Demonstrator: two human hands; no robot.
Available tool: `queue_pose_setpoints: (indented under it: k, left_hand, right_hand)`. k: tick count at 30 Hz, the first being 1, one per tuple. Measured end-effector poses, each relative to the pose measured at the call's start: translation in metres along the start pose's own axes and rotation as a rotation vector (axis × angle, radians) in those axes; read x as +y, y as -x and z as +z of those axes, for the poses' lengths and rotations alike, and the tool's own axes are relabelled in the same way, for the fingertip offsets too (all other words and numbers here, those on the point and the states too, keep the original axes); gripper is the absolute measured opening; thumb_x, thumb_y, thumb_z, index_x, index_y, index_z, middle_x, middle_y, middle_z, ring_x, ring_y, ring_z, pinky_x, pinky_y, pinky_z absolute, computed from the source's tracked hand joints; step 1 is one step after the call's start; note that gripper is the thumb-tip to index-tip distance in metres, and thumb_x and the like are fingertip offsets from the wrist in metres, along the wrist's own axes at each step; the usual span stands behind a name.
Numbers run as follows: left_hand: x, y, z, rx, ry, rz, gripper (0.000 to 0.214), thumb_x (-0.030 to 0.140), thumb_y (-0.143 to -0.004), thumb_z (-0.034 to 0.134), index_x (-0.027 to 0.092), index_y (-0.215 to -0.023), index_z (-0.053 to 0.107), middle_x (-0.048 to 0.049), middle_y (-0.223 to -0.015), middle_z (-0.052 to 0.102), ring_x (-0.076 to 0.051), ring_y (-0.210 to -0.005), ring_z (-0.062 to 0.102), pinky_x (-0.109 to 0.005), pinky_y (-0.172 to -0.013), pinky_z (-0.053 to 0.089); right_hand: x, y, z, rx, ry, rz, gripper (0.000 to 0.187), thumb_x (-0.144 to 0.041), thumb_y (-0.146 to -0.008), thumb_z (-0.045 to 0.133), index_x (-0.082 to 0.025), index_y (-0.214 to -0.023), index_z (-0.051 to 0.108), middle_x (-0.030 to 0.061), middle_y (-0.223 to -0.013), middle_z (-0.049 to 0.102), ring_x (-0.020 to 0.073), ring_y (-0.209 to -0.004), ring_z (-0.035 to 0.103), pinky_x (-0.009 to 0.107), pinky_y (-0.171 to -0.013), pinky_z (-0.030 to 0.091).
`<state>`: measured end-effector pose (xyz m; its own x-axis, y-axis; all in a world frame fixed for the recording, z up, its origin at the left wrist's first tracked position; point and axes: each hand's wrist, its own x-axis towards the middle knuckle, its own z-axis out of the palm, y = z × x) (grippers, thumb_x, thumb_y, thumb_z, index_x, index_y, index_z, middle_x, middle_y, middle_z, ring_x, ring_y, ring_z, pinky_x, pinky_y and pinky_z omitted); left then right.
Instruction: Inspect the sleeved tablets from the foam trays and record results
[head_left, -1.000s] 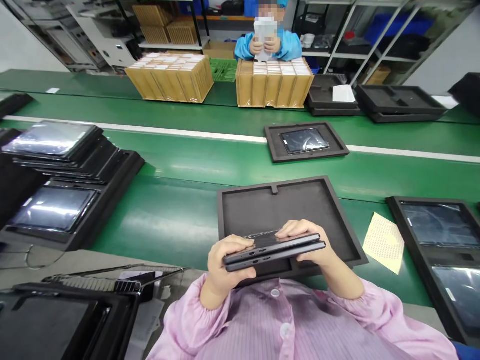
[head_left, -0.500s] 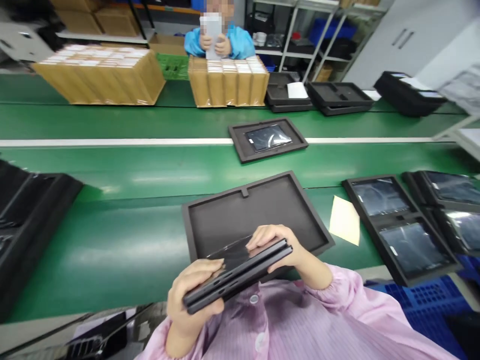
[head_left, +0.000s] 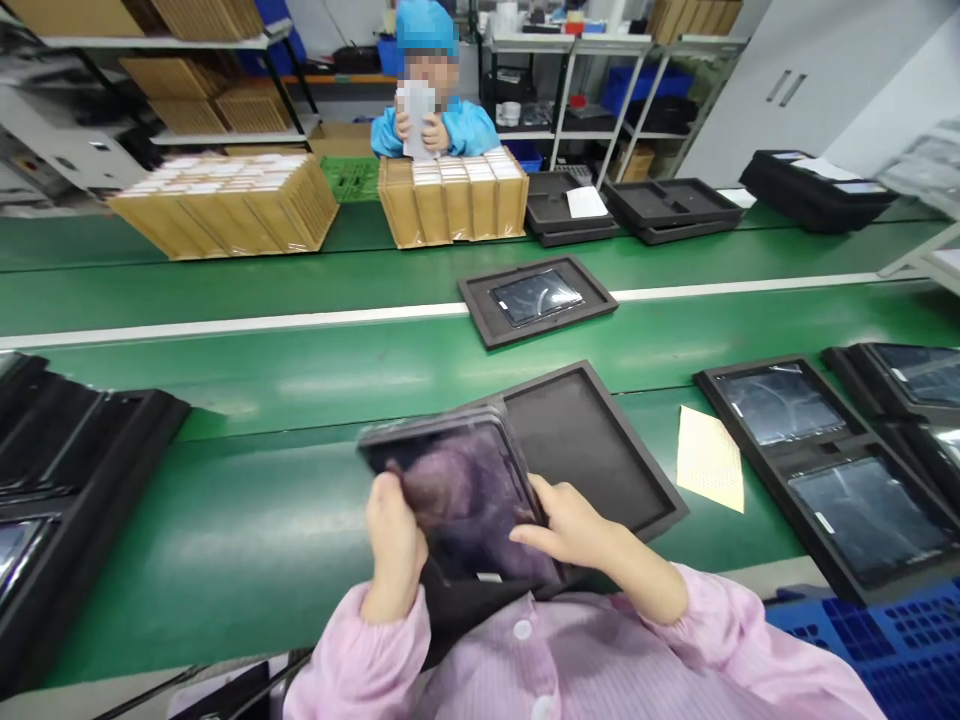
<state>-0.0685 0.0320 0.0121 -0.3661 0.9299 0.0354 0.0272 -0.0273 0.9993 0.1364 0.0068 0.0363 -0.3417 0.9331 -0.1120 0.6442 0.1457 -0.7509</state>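
Note:
Between my two hands is a stack of dark tablets [head_left: 465, 500], tilted so the glossy top screen faces me and mirrors a blurred reflection. My left hand [head_left: 396, 530] grips the left edge, its fingers partly hidden behind. On the right edge, my right hand [head_left: 566, 520] has its thumb over the screen and the other fingers around the side. Under and beyond the tablets lies a black foam tray [head_left: 592, 440], its left part covered by them. How many tablets are stacked cannot be made out now.
A smaller foam tray [head_left: 480, 300] with one wrapped tablet [head_left: 536, 297] lies ahead. To the right are a yellow paper [head_left: 711, 460] and a tray [head_left: 840, 450] holding two tablets. More black trays [head_left: 127, 470] stand left. Across the belt, a person [head_left: 435, 120] stands behind cardboard dividers [head_left: 454, 205].
The tablets have turned from showing their thin edges to showing the top screen toward me. My left hand has shifted up along the side. The view has tilted upward slightly.

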Motion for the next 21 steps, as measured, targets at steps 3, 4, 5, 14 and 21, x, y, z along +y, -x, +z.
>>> queue_pose_setpoints:
  k: [3, 4, 5, 14, 21]
  left_hand:
    - [-0.004, -0.010, 0.024, -0.065, -0.012, -0.013, 0.035, 0.037, -0.089, 0.057, 0.015, -0.116, 0.056, -0.0081, -0.114, 0.060, -0.022, -0.097, 0.061, -0.041, -0.081, 0.054]
    - [-0.006, -0.011, 0.032, -0.085, -0.013, -0.013, 0.035, 0.036, -0.089, 0.057, 0.016, -0.118, 0.056, -0.0086, -0.118, 0.059, -0.023, -0.100, 0.060, -0.042, -0.083, 0.053]
    - [-0.007, -0.012, 0.040, -0.102, -0.012, -0.012, 0.036, 0.036, -0.089, 0.057, 0.017, -0.119, 0.055, -0.0090, -0.120, 0.058, -0.023, -0.102, 0.059, -0.043, -0.085, 0.052]
    - [-0.003, -0.037, 0.054, -0.163, 0.088, 0.040, 0.034, 0.038, -0.085, 0.052, 0.021, -0.112, 0.063, -0.0080, -0.120, 0.063, -0.023, -0.116, 0.056, -0.037, -0.103, 0.042]
    - [0.003, -0.052, 0.044, -0.216, 0.171, 0.045, 0.026, 0.026, -0.071, 0.065, 0.020, -0.096, 0.067, -0.0066, -0.106, 0.061, -0.022, -0.105, 0.059, -0.036, -0.092, 0.048]
  right_hand:
    - [-0.038, 0.002, -0.010, 0.011, 0.182, 0.088, 0.062, -0.033, -0.082, 0.054, -0.005, -0.135, 0.038, 0.0132, -0.084, 0.073, 0.0328, -0.074, 0.070, 0.039, -0.068, 0.049]
    - [-0.048, 0.000, -0.012, 0.000, 0.221, 0.139, 0.060, -0.031, -0.083, 0.052, -0.005, -0.135, 0.038, 0.0125, -0.081, 0.073, 0.0325, -0.072, 0.070, 0.038, -0.066, 0.048]
    - [-0.056, -0.003, -0.012, -0.009, 0.248, 0.183, 0.058, -0.029, -0.083, 0.051, -0.006, -0.134, 0.040, 0.0123, -0.081, 0.072, 0.0323, -0.071, 0.069, 0.038, -0.065, 0.047]
    - [-0.032, -0.058, 0.016, 0.256, -0.369, 0.119, 0.016, -0.037, -0.083, 0.050, -0.022, -0.084, 0.055, 0.0019, -0.073, 0.063, 0.0182, -0.067, 0.060, 0.030, -0.064, 0.047]
    - [-0.025, -0.114, -0.005, 0.050, -0.831, 0.197, 0.042, -0.030, -0.071, 0.061, -0.023, -0.111, 0.054, -0.0064, -0.057, 0.050, 0.0117, -0.044, 0.047, 0.025, -0.041, 0.044]
